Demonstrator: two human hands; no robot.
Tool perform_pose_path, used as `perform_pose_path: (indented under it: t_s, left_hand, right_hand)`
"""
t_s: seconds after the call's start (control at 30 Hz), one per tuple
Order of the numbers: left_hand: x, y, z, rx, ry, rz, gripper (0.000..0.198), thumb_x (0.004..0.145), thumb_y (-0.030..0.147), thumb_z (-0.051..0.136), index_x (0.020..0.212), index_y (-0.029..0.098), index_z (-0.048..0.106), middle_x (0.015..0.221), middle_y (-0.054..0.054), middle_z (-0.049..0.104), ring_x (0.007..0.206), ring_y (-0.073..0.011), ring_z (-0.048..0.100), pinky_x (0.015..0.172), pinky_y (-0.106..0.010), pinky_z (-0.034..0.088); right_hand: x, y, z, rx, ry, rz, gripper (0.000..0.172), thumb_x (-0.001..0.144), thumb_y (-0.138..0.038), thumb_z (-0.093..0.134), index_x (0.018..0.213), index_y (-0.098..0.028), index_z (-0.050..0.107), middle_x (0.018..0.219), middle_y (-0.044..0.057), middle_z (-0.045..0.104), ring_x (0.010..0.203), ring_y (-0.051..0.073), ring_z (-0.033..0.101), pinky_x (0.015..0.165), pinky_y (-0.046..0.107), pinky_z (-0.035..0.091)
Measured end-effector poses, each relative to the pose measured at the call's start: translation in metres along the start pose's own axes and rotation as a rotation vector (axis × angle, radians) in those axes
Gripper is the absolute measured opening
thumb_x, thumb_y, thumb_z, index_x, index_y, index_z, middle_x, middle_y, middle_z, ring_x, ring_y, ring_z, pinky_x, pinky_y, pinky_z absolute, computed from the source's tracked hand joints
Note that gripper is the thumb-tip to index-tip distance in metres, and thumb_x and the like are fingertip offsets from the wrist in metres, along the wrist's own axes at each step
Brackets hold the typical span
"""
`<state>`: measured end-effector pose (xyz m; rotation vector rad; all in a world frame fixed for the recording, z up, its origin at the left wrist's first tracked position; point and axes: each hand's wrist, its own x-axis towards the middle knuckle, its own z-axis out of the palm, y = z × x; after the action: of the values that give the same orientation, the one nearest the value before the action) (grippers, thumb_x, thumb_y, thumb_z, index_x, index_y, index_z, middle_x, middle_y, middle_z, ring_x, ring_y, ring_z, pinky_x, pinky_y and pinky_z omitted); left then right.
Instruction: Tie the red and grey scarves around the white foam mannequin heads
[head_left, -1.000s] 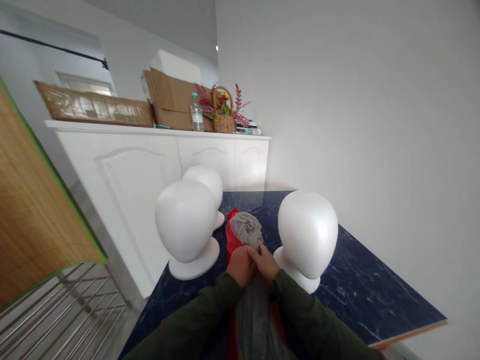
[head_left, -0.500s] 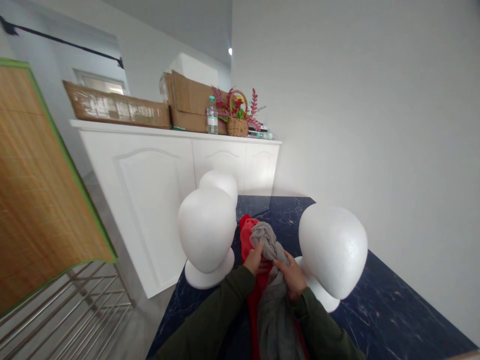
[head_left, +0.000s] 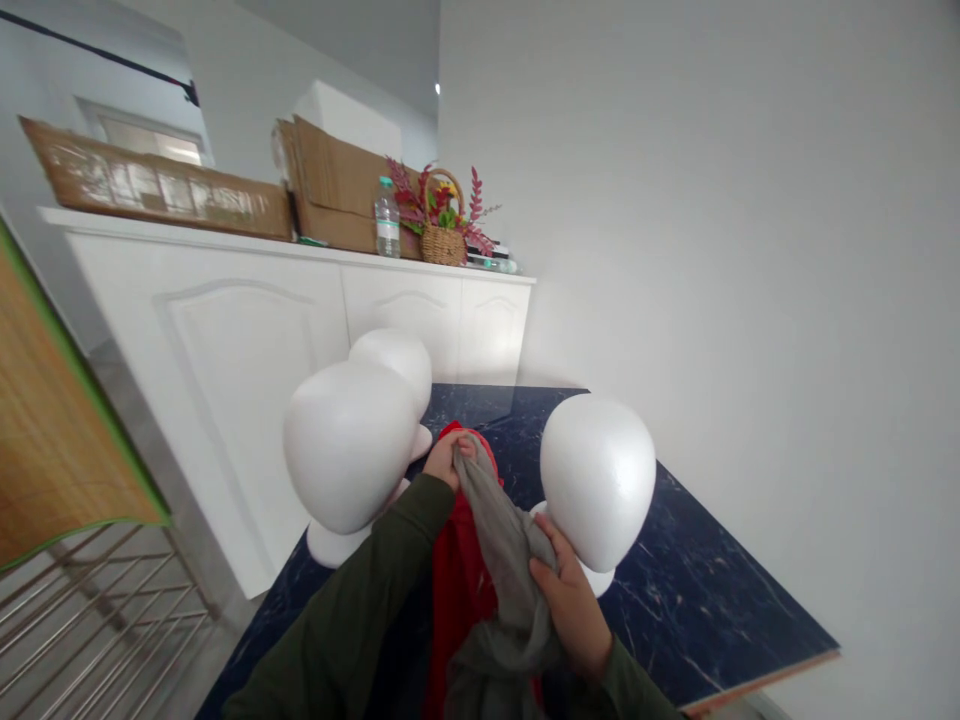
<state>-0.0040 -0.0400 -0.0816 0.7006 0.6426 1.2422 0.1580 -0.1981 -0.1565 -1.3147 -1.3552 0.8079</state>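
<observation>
A grey cloth (head_left: 504,545) stretches between my two hands over the dark table. My left hand (head_left: 448,459) pinches its far end. Lower and to the right, my right hand (head_left: 571,598) grips a gathered part of it, thumb on top. Beneath and to the left of the grey cloth lies a red cloth (head_left: 459,570). A white foam head (head_left: 349,445) stands left of my left hand, with another white head (head_left: 396,362) behind it. Just beyond my right hand is a third white head (head_left: 598,480).
The dark marbled table (head_left: 690,570) meets the wall on the right. Behind it, a white cabinet (head_left: 247,370) carries cardboard boxes (head_left: 337,185), a plastic bottle (head_left: 387,220) and a flower basket (head_left: 444,244). A metal rack (head_left: 112,610) stands at the lower left.
My hands have moved apart, drawing the bunched grey cloth out into a longer stretch. The view has shifted, so the heads and cabinet appear further left.
</observation>
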Motion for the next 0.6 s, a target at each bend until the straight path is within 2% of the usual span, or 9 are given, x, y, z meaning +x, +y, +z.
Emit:
perform_pose_path:
  t_s: [0.1,0.17,0.2,0.23,0.3,0.37,0.47,0.53,0.6]
  left_hand:
    - [-0.018,0.019,0.031,-0.208,-0.041,-0.008,0.022,0.079,0.009,0.04,0.058,0.016,0.038,0.046,0.006,0.037,0.038,-0.0009,0.041,0.038,-0.008,0.037]
    - [-0.036,0.029,0.059,-0.291,-0.089,0.086,0.011,0.077,0.01,0.043,0.067,0.014,0.042,0.054,0.003,0.045,0.044,-0.0017,0.048,0.043,-0.009,0.041]
    - [-0.046,0.033,0.075,-0.272,-0.108,0.178,0.004,0.076,0.011,0.045,0.075,0.015,0.044,0.061,0.002,0.05,0.049,-0.0032,0.051,0.046,-0.011,0.043]
    - [-0.057,0.037,0.091,-0.21,-0.124,0.297,0.011,0.075,0.012,0.047,0.084,0.016,0.044,0.069,0.001,0.054,0.055,-0.0055,0.055,0.051,-0.015,0.046]
    - [-0.075,0.046,0.121,-0.059,-0.165,0.582,0.03,0.074,0.014,0.046,0.102,0.022,0.039,0.085,-0.001,0.056,0.072,-0.0115,0.06,0.063,-0.025,0.049]
    - [-0.085,0.055,0.147,0.107,-0.222,0.867,0.04,0.075,0.015,0.041,0.113,0.024,0.034,0.1,-0.001,0.052,0.092,-0.0167,0.057,0.078,-0.034,0.046]
    - [-0.077,0.067,0.17,0.529,-0.18,1.18,0.043,0.079,0.014,0.029,0.122,0.016,0.03,0.116,-0.004,0.041,0.113,-0.0228,0.042,0.091,-0.042,0.034]
    - [-0.055,0.072,0.174,0.883,-0.039,1.258,0.044,0.079,0.014,0.032,0.123,0.012,0.031,0.124,-0.008,0.033,0.12,-0.0263,0.033,0.096,-0.045,0.027]
    - [-0.026,0.072,0.167,1.174,0.118,1.228,0.042,0.073,0.015,0.046,0.115,0.009,0.041,0.126,-0.011,0.032,0.123,-0.0277,0.028,0.102,-0.042,0.022]
  right_hand:
    - [-0.024,-0.017,-0.027,0.089,-0.147,-0.002,0.058,0.071,-0.032,0.057,0.125,-0.021,0.039,0.131,0.008,0.04,0.12,0.023,0.037,0.101,0.042,0.028]
    - [-0.038,-0.038,-0.053,0.181,-0.386,0.006,0.065,0.065,-0.035,0.064,0.124,-0.021,0.04,0.121,0.008,0.051,0.108,0.023,0.05,0.09,0.037,0.041]
    - [-0.043,-0.051,-0.069,0.205,-0.536,0.017,0.064,0.062,-0.035,0.067,0.12,-0.021,0.044,0.109,0.007,0.059,0.095,0.022,0.057,0.079,0.033,0.048]
    - [-0.046,-0.063,-0.087,0.199,-0.666,0.024,0.059,0.059,-0.034,0.069,0.114,-0.021,0.05,0.094,0.004,0.064,0.081,0.02,0.061,0.066,0.029,0.05]
    - [-0.045,-0.086,-0.125,0.114,-0.768,0.001,0.036,0.059,-0.029,0.069,0.093,-0.021,0.059,0.067,-0.002,0.062,0.057,0.014,0.057,0.049,0.022,0.045]
    - [-0.031,-0.101,-0.163,0.053,-0.633,-0.054,0.013,0.063,-0.026,0.065,0.072,-0.019,0.059,0.053,-0.005,0.054,0.045,0.01,0.049,0.043,0.02,0.039]
    - [0.015,-0.109,-0.21,0.146,-0.288,-0.088,0.017,0.066,-0.026,0.059,0.056,-0.018,0.049,0.05,-0.003,0.049,0.042,0.009,0.044,0.041,0.021,0.037]
    - [0.058,-0.106,-0.229,0.213,-0.118,-0.1,0.018,0.068,-0.027,0.056,0.055,-0.018,0.045,0.054,-0.001,0.052,0.046,0.011,0.048,0.043,0.022,0.04]
    - [0.102,-0.098,-0.237,0.247,-0.011,-0.085,0.016,0.069,-0.028,0.054,0.06,-0.018,0.045,0.052,-0.002,0.052,0.048,0.011,0.051,0.046,0.023,0.043]
